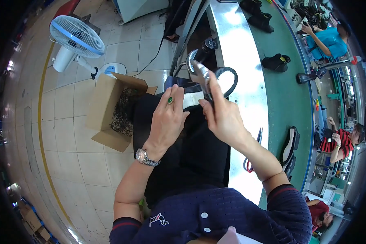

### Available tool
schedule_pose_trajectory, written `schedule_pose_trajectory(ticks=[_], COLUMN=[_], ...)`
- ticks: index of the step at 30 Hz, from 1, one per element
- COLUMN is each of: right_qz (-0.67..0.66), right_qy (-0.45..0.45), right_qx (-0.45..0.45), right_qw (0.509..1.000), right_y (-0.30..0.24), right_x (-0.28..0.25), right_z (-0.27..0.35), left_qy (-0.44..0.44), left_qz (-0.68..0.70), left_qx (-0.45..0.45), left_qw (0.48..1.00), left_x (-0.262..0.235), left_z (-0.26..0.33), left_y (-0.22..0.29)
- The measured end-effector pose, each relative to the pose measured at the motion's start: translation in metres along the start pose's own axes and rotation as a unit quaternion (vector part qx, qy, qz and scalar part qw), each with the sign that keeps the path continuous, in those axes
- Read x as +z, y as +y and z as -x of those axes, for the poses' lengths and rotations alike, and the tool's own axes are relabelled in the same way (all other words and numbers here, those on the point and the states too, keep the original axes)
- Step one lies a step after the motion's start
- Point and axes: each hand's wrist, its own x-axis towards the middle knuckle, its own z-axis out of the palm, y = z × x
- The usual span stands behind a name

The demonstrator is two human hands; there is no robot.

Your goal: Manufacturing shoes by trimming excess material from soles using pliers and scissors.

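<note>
Over my lap, my left hand [167, 114], with a green-stoned ring and a wristwatch [143, 157], grips the left side of what looks like a dark shoe with a white underside [193, 99]. The fingers lie close together and hide much of it. My right hand [223, 116] is closed around a hammer [202, 77] with a silver metal head, tilted up just above the shoe's right end. Right beside the hammer, a black ring-shaped thing [234, 83] rests at the metal bench edge; I cannot tell its kind.
A metal bench [248, 105] runs along my right, with red-handled scissors [249, 164] on it. Beyond it, a green belt [280, 101] carries several dark shoes [275, 62]. To my left stand a cardboard box [105, 110] of black scraps and a fan [75, 38]. Other people sit at far right.
</note>
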Motion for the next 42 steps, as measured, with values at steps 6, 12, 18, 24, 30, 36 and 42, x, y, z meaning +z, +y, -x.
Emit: schedule_pose_trajectory(ticks=[6, 12, 18, 24, 30, 36, 42], right_qz=[0.059, 0.141, -0.137, -0.058, 0.069, 0.285, 0.125], right_qy=[-0.178, -0.124, -0.307, -0.354, -0.448, -0.522, -0.455], right_qx=[0.017, 0.056, 0.209, 0.004, -0.019, -0.129, -0.044], right_qw=[0.982, 0.981, 0.918, 0.934, 0.891, 0.793, 0.881], right_y=[0.008, 0.055, -0.018, -0.030, -0.074, -0.095, -0.050], right_x=[-0.035, -0.035, -0.024, -0.012, -0.019, -0.010, -0.022], right_z=[-0.001, 0.049, 0.064, 0.034, -0.002, -0.022, 0.006], left_qy=[-0.121, -0.055, -0.038, -0.028, -0.007, -0.008, -0.136], left_qz=[0.085, 0.166, 0.164, 0.210, 0.303, 0.062, 0.580], left_qx=[0.026, -0.120, -0.267, -0.301, -0.282, -0.131, -0.317], left_qw=[0.989, 0.977, 0.949, 0.930, 0.910, 0.989, 0.738], left_x=[-0.027, -0.041, -0.052, -0.055, -0.049, -0.048, -0.035], left_z=[-0.008, 0.029, 0.076, 0.086, 0.095, 0.097, 0.101], left_y=[-0.022, -0.009, -0.017, -0.028, -0.012, -0.006, -0.011])
